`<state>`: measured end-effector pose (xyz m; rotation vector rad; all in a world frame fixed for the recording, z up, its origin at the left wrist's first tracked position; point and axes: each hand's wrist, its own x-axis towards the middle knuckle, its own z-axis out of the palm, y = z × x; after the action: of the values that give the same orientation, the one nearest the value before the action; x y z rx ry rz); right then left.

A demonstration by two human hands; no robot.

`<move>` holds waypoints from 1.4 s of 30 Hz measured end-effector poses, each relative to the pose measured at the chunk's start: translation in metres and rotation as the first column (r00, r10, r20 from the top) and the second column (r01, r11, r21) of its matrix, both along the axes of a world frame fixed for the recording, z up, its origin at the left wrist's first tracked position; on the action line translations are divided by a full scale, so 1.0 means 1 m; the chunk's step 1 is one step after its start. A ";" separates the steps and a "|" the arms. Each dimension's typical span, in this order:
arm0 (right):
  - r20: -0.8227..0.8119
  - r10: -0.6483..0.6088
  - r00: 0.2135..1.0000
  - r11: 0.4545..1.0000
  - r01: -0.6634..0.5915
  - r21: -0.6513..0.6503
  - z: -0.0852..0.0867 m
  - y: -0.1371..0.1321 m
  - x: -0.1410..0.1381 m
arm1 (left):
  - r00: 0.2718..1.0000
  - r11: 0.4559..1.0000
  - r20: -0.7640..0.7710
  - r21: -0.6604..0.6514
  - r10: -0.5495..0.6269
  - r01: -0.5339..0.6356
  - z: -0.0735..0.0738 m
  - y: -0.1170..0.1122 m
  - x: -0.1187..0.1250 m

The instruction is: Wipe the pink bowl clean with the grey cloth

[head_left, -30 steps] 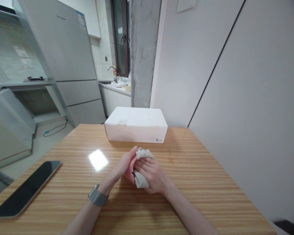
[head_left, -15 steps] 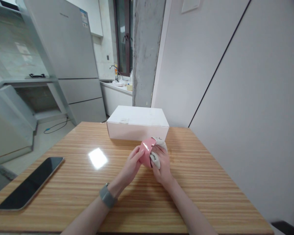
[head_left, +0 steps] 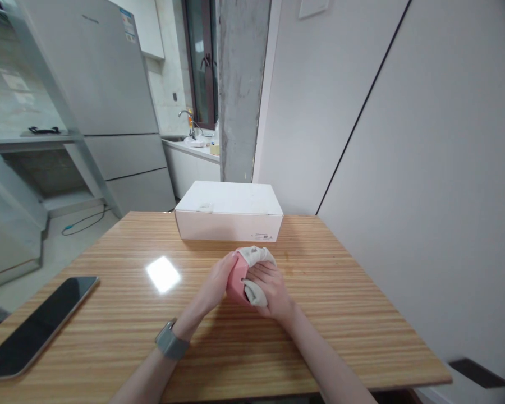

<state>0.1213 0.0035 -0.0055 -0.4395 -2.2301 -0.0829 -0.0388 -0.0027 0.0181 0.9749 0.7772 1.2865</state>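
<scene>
Above the middle of the wooden table, my left hand (head_left: pixel 217 282) grips a small glossy pink bowl (head_left: pixel 237 280) from its left side. The bowl is tipped with its mouth toward the right. My right hand (head_left: pixel 273 289) is closed on a pale grey cloth (head_left: pixel 256 255), its fingers reaching into the bowl's mouth. Part of the cloth is folded over the upper rim, and another fold (head_left: pixel 255 293) bulges out at the lower rim. The right fingertips and the bowl's inside are mostly hidden.
A white box (head_left: pixel 229 213) stands at the table's far edge, just beyond my hands. A black phone (head_left: pixel 37 328) lies at the table's left. The wooden table (head_left: pixel 340 314) ends at a white wall on the right. A fridge (head_left: pixel 109 112) and sink area lie behind.
Both hands have brought the bowl and cloth slightly nearer and left in the picture. The bowl's mouth now faces me a little more, and the right hand's fingers lie flatter against the cloth.
</scene>
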 end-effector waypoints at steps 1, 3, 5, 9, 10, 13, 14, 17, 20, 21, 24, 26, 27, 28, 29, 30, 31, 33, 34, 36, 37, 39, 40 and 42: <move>-0.024 -0.010 1.000 0.999 0.009 -0.041 0.001 0.001 0.002 | 1.000 1.000 -0.017 0.027 0.012 -0.012 0.000 -0.002 0.001; -0.089 -0.049 0.995 0.991 0.038 -0.125 0.002 0.003 0.004 | 0.998 0.996 -0.056 0.086 0.025 -0.020 -0.001 -0.005 0.003; -0.157 -0.093 0.983 0.980 0.062 -0.189 0.003 0.004 0.006 | 0.998 0.994 -0.058 0.108 -0.007 0.013 -0.002 -0.008 0.005; -0.154 -0.114 0.981 0.981 0.087 -0.171 0.006 0.003 0.005 | 0.991 0.997 0.112 -0.003 -0.074 0.075 -0.008 -0.006 0.008; -0.108 -0.107 0.988 0.985 0.090 -0.149 0.007 0.001 0.003 | 0.988 0.998 0.145 -0.029 -0.055 0.060 -0.009 -0.004 0.008; 0.084 -0.067 0.994 0.996 0.071 -0.056 0.009 -0.007 -0.008 | 0.978 0.992 0.208 -0.120 -0.009 0.035 -0.009 0.000 0.004; 0.138 -0.058 0.989 0.998 0.061 -0.017 0.009 -0.009 -0.013 | 0.974 0.987 0.225 -0.154 -0.009 0.044 -0.009 0.001 0.002; 0.209 -0.075 0.975 0.996 0.063 0.065 0.007 -0.013 -0.021 | 0.967 0.969 0.253 -0.235 -0.020 0.082 -0.009 0.004 -0.002; 0.190 -0.103 0.976 0.994 0.093 0.058 0.005 -0.011 -0.019 | 0.991 0.975 0.131 -0.214 -0.025 0.052 -0.014 0.009 -0.001; 0.182 -0.105 0.978 0.994 0.099 0.046 0.005 -0.009 -0.016 | 0.999 0.981 0.046 -0.195 -0.011 0.020 -0.016 0.011 0.000; 0.173 -0.099 0.980 0.995 0.100 0.006 0.005 -0.005 -0.008 | 0.981 0.991 -0.189 -0.116 0.041 -0.063 -0.021 0.017 0.003; 0.167 -0.084 0.982 0.996 0.089 -0.025 0.006 -0.004 -0.005 | 0.976 0.996 -0.214 -0.071 0.043 -0.059 -0.022 0.016 0.003; 0.160 -0.080 0.984 0.995 0.088 -0.044 0.006 -0.004 -0.005 | 0.982 0.997 -0.187 -0.057 0.039 -0.050 -0.022 0.015 0.004; 0.148 -0.081 0.986 0.994 0.092 -0.064 0.007 -0.004 -0.005 | 0.988 0.998 -0.147 -0.049 0.037 -0.045 -0.022 0.012 0.004; 0.130 -0.091 0.987 0.991 0.102 -0.084 0.008 -0.004 -0.005 | 0.994 0.998 -0.099 -0.046 0.041 -0.045 -0.022 0.010 0.005; 0.104 -0.109 0.989 0.988 0.119 -0.103 0.008 -0.004 -0.005 | 0.998 0.998 -0.052 -0.047 0.042 -0.045 -0.022 0.008 0.006; 0.070 -0.133 0.989 0.983 0.140 -0.119 0.009 -0.003 -0.005 | 0.999 0.998 -0.006 -0.049 0.041 -0.042 -0.022 0.006 0.008; -0.012 -0.183 0.983 0.973 0.179 -0.142 0.009 -0.002 -0.004 | 0.997 0.999 0.081 -0.041 0.021 -0.018 -0.023 0.004 0.011; -0.046 -0.201 0.978 0.970 0.193 -0.149 0.008 -0.001 -0.004 | 0.992 0.999 0.124 -0.039 -0.001 0.006 -0.024 0.004 0.013; -0.069 -0.217 0.974 0.967 0.205 -0.153 0.008 -0.001 -0.005 | 0.979 0.998 0.201 -0.051 -0.035 0.047 -0.024 0.004 0.014; -0.058 -0.210 0.976 0.969 0.200 -0.146 0.008 -0.001 -0.006 | 0.974 0.996 0.224 -0.071 -0.033 0.050 -0.023 0.004 0.014; -0.017 -0.165 0.986 0.979 0.162 -0.123 0.008 -0.004 -0.009 | 0.972 0.992 0.235 -0.123 -0.004 0.034 -0.019 0.005 0.011; 0.004 -0.131 0.991 0.985 0.131 -0.114 0.008 -0.006 -0.011 | 0.976 0.988 0.218 -0.149 0.005 0.028 -0.017 0.005 0.008; 0.028 -0.065 0.997 0.992 0.068 -0.110 0.008 -0.010 -0.015 | 0.988 0.983 0.155 -0.178 -0.015 0.043 -0.012 0.007 0.002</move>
<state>0.1059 -0.0062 0.0025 -0.5763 -2.2511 0.0010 -0.0373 0.0040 0.0065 0.7302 0.7436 1.2265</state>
